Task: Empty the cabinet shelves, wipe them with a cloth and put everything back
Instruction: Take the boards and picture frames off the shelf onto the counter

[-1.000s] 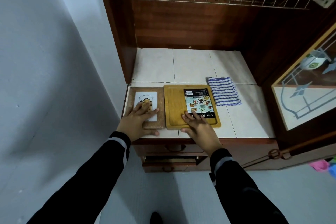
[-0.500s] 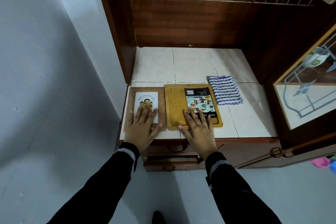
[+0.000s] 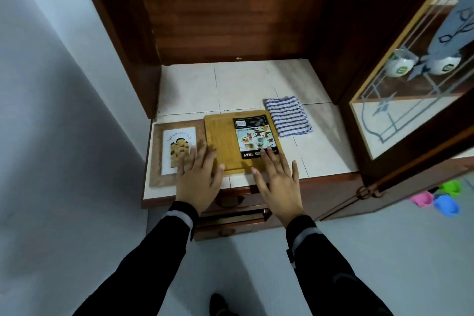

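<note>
Left hand (image 3: 198, 179) flat, fingers straight and spread, holding nothing, resting on cork board (image 3: 156, 181) at front left of tiled shelf (image 3: 238, 84). Right hand (image 3: 278, 182) likewise flat, fingertips on near edge of yellow tray (image 3: 220, 133), which lies beside board. Folded striped cloth (image 3: 288, 117) lies just right of tray.

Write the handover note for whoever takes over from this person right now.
Left hand: open, fingers flat across the cork mat and the left edge of the wooden tray.
Right hand: open, fingertips on the tray's near end, by its label.
Things: mat and tray lie side by side at the front of the tiled shelf; the folded blue-striped cloth lies just right of the tray.
Done: cannot tell whether the shelf was wiped.
Left: probably slide both boards into place, or lift them out if wiping is still due.
</note>
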### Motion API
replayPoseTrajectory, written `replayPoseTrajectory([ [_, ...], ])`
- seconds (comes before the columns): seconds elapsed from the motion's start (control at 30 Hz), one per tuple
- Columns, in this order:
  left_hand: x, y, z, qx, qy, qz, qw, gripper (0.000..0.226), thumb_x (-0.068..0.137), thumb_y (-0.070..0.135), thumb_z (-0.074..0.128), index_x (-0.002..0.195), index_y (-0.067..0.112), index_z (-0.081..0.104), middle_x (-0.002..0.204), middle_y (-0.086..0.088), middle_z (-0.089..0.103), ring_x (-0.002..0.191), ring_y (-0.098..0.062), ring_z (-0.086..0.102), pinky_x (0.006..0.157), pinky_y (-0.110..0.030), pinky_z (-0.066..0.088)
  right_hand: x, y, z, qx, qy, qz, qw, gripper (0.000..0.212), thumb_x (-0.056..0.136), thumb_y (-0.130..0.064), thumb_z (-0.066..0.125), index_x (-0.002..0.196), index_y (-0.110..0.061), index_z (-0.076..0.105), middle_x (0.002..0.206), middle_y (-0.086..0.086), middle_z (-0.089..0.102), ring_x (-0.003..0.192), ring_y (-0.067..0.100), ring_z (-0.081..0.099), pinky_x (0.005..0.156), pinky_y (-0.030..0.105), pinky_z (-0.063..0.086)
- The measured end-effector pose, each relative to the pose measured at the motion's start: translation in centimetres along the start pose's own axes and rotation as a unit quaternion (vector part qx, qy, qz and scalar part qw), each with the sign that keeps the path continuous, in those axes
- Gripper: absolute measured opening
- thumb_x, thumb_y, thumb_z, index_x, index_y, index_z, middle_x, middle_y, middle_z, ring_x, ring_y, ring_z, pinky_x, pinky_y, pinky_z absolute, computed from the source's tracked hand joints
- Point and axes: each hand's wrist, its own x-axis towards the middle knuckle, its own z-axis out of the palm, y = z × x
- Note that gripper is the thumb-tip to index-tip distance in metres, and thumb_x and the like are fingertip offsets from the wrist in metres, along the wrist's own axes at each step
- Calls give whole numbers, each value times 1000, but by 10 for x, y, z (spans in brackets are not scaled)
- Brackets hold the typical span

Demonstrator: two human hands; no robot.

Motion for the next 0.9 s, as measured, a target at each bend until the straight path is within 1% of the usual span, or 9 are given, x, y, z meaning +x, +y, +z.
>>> replayPoseTrajectory([
  [0.1, -2, 22, 3, -15, 6, 17, 1000, 71, 91, 59, 13, 149, 29, 41, 163, 3, 25, 153, -21, 12, 121, -45, -2, -13, 14, -9, 3, 19, 12, 1000, 75, 92, -63, 6, 156, -27, 20, 163, -6, 17, 152, 16, 2, 122, 45, -2],
  [0.2, -8, 43, 8, -6, 31, 55, 998, 63, 96, 53, 22, 141, 22, 53, 154, -4, 43, 147, -29, 30, 122, -51, 10, -28, 31, -18, 10, 41, 27, 999, 74, 93, -60, 10, 156, -23, 23, 162, -4, 23, 152, 18, 8, 122, 44, 1],
  [0.27, -15, 63, 11, 0, 20, 66, 998, 64, 95, 53, 19, 143, 24, 51, 155, -3, 43, 148, -28, 29, 123, -50, 10, -43, 46, -27, 10, 69, 41, 997, 71, 95, -56, 16, 154, -20, 31, 159, -2, 31, 151, 19, 16, 121, 42, 5],
  [0.37, -25, 91, 15, -7, 4, 76, 997, 69, 92, 56, 12, 146, 29, 46, 159, 2, 36, 151, -22, 22, 122, -43, 2, -63, 65, -36, 7, 102, 54, 993, 64, 98, -52, 26, 148, -17, 43, 152, 2, 44, 146, 22, 31, 118, 39, 9],
  [0.47, -40, 130, 24, -8, 7, 106, 994, 67, 93, 54, 14, 143, 26, 50, 155, 2, 41, 149, -22, 27, 122, -44, 7, -92, 93, -50, 0, 141, 73, 987, 57, 98, -48, 34, 142, -16, 51, 144, 3, 54, 139, 23, 42, 116, 41, 15],
  [0.57, -59, 170, 36, -17, 20, 136, 990, 59, 95, 49, 24, 136, 24, 57, 147, 1, 52, 142, -23, 40, 119, -44, 18, -126, 125, -65, 1, 151, 92, 984, 58, 98, -49, 32, 143, -18, 49, 145, 1, 52, 142, 21, 38, 117, 42, 15],
  [0.67, -87, 215, 51, -29, 38, 167, 985, 50, 94, 45, 34, 130, 24, 62, 135, 2, 61, 129, -22, 52, 114, -44, 29, -166, 162, -85, -2, 151, 113, 982, 59, 98, -49, 28, 145, -18, 47, 147, 0, 50, 144, 21, 34, 119, 42, 15],
  [0.77, -118, 258, 72, -53, 34, 206, 977, 45, 94, 43, 40, 129, 26, 62, 133, 4, 62, 125, -21, 54, 114, -46, 31, -209, 201, -104, -8, 157, 146, 977, 62, 97, -50, 25, 146, -19, 46, 148, 0, 49, 145, 22, 32, 119, 45, 15],
  [0.9, -151, 315, 93, -60, 0, 244, 968, 50, 96, 45, 33, 135, 26, 58, 141, 5, 57, 135, -22, 47, 117, -43, 24, -258, 244, -126, -15, 173, 181, 968, 62, 97, -51, 25, 147, -20, 44, 150, -1, 46, 146, 23, 30, 119, 47, 18],
])
